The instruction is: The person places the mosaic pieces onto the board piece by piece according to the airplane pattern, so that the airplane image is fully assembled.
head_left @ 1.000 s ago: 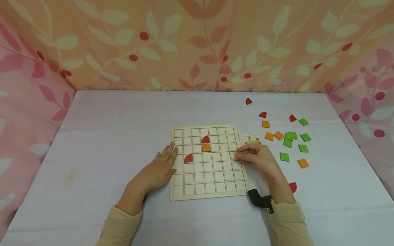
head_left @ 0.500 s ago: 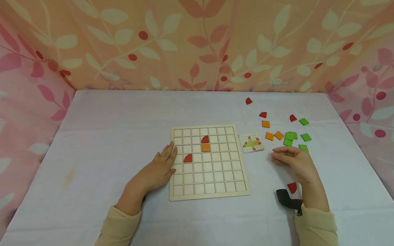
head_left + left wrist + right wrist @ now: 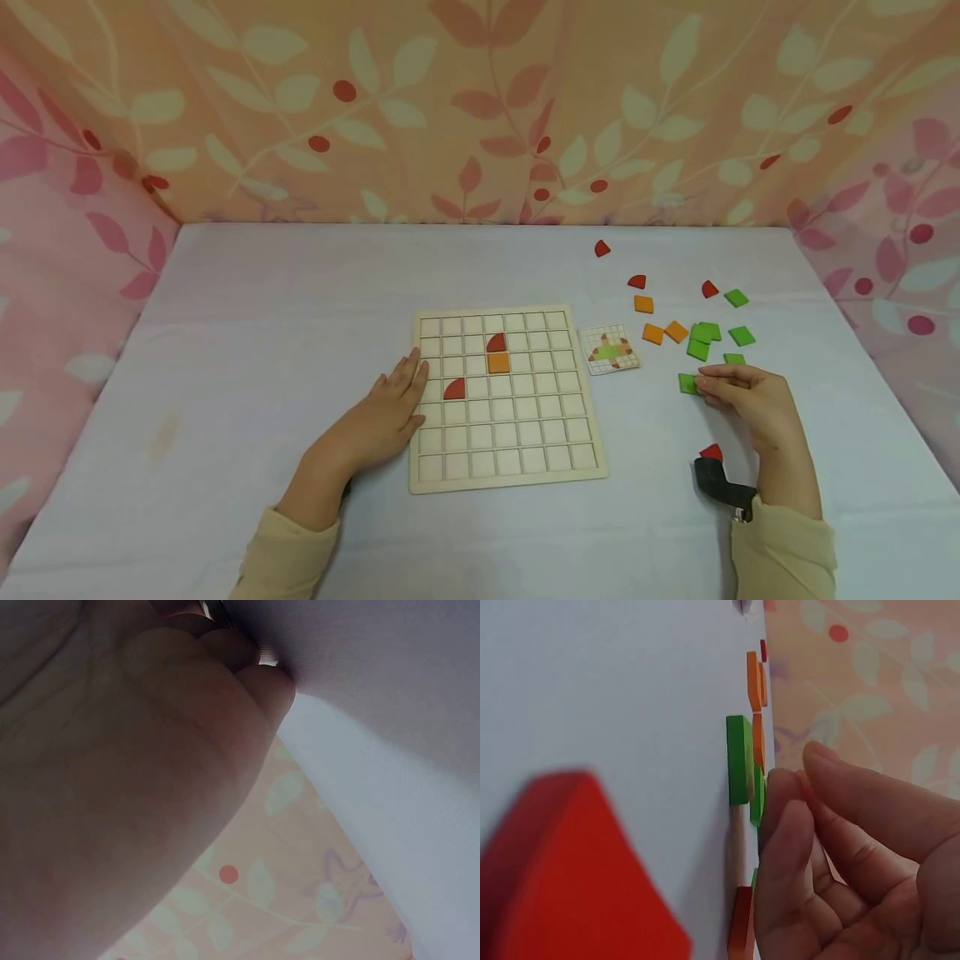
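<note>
Head view: green tile (image 3: 687, 383) lies flat on the white desk (image 3: 262, 333), right of the grid board (image 3: 506, 433) and well apart from it, about level with the board's middle rows. Tile looks squarish, no clear long axis; its visible left edge runs roughly along the board's right side, face up. Right end covered by the right hand (image 3: 761, 417).

Tile sits at the fingertips of that grip, on the side toward the board. Fingers bent, thumb near them; cannot tell whether the tile is actually pinched. Right wrist view shows a green tile edge-on just beside the fingertips, contact unclear.

Left hand (image 3: 381, 419) rests on the board's left edge, fingers straight, that grip released.

On the board: orange square (image 3: 498, 362) in an upper-middle cell, red quarter-round (image 3: 496, 342) in the cell directly beyond it, second red quarter-round (image 3: 454, 389) nearer the board's left edge.

Pattern card (image 3: 611, 350) just beside the board's right edge. Farther right of the board: loose orange tiles (image 3: 653, 334), overlapping green pieces (image 3: 698, 349). Loose red piece (image 3: 602, 248) beyond the board's far right corner. Another red piece (image 3: 712, 452) right of the board's near half, partly behind the black wrist mount (image 3: 720, 485).
</note>
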`<state>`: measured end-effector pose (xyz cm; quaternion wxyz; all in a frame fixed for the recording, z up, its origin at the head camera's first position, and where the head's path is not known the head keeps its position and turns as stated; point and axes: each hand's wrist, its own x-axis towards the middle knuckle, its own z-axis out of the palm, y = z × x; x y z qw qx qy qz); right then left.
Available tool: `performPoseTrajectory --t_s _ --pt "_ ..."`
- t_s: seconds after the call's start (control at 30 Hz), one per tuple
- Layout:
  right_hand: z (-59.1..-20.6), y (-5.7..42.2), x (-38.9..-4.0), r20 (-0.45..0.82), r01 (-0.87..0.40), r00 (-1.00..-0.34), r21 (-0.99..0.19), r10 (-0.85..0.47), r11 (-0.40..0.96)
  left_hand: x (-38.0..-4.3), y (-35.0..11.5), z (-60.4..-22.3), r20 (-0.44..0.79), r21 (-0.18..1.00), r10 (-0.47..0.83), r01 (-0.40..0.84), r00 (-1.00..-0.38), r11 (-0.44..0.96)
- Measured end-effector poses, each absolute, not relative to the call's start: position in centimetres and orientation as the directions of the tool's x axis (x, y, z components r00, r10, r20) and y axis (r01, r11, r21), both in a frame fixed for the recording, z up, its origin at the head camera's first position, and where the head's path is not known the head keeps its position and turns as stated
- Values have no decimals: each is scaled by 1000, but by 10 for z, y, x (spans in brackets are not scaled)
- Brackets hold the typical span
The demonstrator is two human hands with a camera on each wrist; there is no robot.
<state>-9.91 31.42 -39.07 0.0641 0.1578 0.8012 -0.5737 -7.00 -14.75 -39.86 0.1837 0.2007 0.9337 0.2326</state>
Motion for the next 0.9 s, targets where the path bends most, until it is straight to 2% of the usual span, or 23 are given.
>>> performPoseTrajectory --t_s 0.4,0.9 --pt "-397 313 -97 -261 360 -932 -733 250 576 -71 -148 -402 -245 499 460 295 -854 814" --pt "-398 311 -97 -207 287 -958 -712 200 641 -71 -148 -401 -242 499 463 299 -853 813"
